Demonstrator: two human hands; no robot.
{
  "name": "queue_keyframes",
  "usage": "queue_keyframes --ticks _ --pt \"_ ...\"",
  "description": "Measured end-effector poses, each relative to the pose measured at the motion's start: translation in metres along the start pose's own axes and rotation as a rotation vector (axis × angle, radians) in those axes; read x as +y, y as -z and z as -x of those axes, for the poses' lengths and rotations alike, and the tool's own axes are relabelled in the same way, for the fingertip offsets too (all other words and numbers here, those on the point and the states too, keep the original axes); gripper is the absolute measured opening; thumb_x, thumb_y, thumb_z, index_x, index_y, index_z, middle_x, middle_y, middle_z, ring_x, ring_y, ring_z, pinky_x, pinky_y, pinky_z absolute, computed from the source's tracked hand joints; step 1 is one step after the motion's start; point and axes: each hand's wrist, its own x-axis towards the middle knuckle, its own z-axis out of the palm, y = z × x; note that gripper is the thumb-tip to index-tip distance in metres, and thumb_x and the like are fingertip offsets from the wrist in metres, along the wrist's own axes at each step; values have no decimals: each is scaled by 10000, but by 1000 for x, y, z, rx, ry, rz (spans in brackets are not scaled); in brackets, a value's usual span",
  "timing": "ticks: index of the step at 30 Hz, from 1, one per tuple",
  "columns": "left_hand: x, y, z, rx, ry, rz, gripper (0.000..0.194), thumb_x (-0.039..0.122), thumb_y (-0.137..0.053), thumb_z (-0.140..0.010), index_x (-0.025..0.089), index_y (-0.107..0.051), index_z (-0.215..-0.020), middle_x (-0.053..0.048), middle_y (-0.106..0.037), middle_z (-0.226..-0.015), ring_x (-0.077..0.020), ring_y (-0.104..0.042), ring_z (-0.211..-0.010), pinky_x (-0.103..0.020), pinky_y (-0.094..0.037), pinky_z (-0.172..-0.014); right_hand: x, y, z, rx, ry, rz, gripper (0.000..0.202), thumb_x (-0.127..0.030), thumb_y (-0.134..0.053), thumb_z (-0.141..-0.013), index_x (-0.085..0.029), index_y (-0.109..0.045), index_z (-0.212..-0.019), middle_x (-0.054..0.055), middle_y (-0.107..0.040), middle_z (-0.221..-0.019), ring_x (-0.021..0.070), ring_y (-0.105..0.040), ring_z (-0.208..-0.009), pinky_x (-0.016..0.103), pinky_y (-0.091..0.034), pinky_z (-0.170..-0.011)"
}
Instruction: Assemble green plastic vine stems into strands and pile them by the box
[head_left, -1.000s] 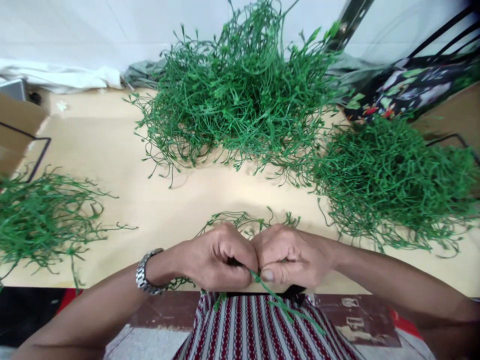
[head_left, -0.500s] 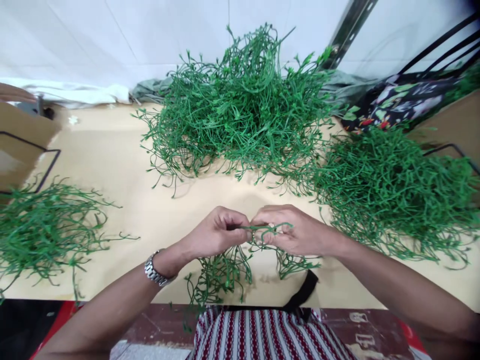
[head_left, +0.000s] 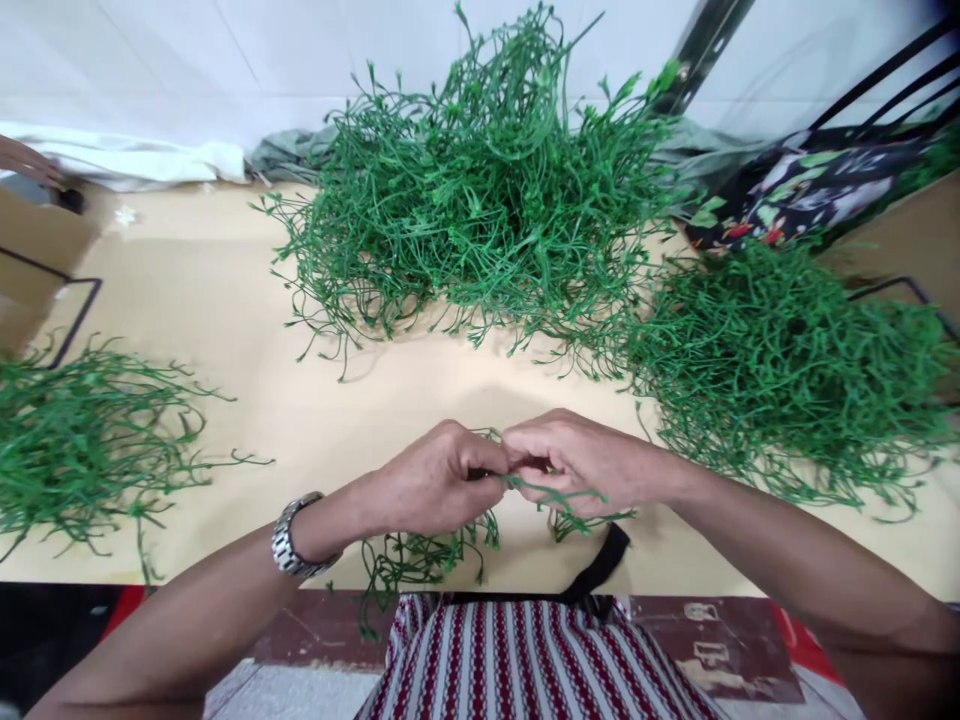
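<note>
Near the table's front edge my left hand [head_left: 442, 478] and my right hand [head_left: 574, 462] meet at the fingertips, both pinching thin green plastic stems [head_left: 559, 495]. The stems stick out to the right below my right fingers. Under my left hand lies a small bunch of green sprigs [head_left: 420, 560], partly hidden by that hand. A few more sprigs [head_left: 574, 524] show just below my right hand. A metal watch is on my left wrist.
A large heap of green stems [head_left: 487, 200] stands at the back; other piles lie at the right [head_left: 787, 370] and left [head_left: 82, 440]. Cardboard boxes with dark wire frames flank the table [head_left: 300, 430]. Another person's hand [head_left: 30, 160] shows at the far left.
My left hand has rolled over, its back now more upward, and the held stems now point lower to the right. The view has shifted slightly.
</note>
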Motion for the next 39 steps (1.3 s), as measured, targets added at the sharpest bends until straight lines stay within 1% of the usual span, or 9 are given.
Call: queue_keyframes --ticks 5,9,13,18,23,28,35,37,39 --pt "-1 9 11 10 -16 180 191 115 -470 -711 122 -477 -520 37 -368 -477 -51 -302 -448 -203 -249 -417 1 -8 10 15 63 -319 107 -141 -448 -747 -149 -436 -642 -62 -351 -537 42 -306 -489 167 -267 -464" --pt "-3 13 8 127 87 216 192 211 -500 -752 104 -528 -595 50 -349 -481 -47 -277 -448 -189 -229 -410 11 -5 10 216 -51 -440 179 -287 -426 -860 -134 -481 -785 22 -511 -750 69 -428 -620 190 -357 -549" --pt "-4 8 -1 178 122 229 224 207 -497 -767 108 -514 -567 73 -297 -463 -32 -222 -423 -173 -185 -394 14 -13 -1 323 -137 -478 161 -304 -478 -840 -155 -449 -788 -20 -462 -695 62 -386 -577 186 -340 -530" --pt "-2 2 -5 283 35 98 240 110 -417 -785 92 -594 -625 14 -511 -539 -50 -381 -480 -170 -322 -478 11 -33 -15 368 -192 -760 148 -314 -392 -872 -175 -394 -821 -24 -503 -644 72 -450 -554 199 -355 -535" --pt "-2 3 -5 382 38 -249 230 86 -427 -747 106 -524 -539 52 -364 -463 -45 -305 -444 -167 -248 -425 7 -28 -12 394 -256 -494 51 -226 -421 -823 -177 -421 -834 -51 -424 -613 67 -370 -542 182 -309 -513" --pt "-4 6 0 152 -141 -358 235 24 -406 -699 140 -405 -494 53 -329 -469 -46 -294 -440 -194 -239 -435 -3 -8 -1 218 -149 -13 144 -47 -438 -713 -153 -415 -617 -66 -297 -539 48 -261 -501 183 -201 -470" --pt "7 0 9 -305 -377 -209 305 -16 -436 -606 185 -229 -504 51 -290 -457 -76 -263 -454 -250 -237 -461 -10 0 9 -254 220 17 160 -28 -452 -707 -150 -488 -611 -49 -381 -554 57 -355 -530 195 -272 -529" --pt "7 2 9 -335 -327 -106 302 0 -439 -621 183 -236 -494 46 -298 -464 -78 -275 -458 -255 -238 -468 -8 2 12 -309 231 -3 160 -62 -456 -741 -155 -491 -615 -47 -384 -556 60 -345 -527 197 -270 -522" --pt "3 8 5 -205 -178 36 262 58 -452 -678 180 -320 -487 39 -326 -473 -77 -296 -458 -248 -244 -466 -4 5 14 -243 167 -33 159 -128 -435 -812 -158 -513 -677 -45 -388 -565 59 -345 -519 193 -270 -510"
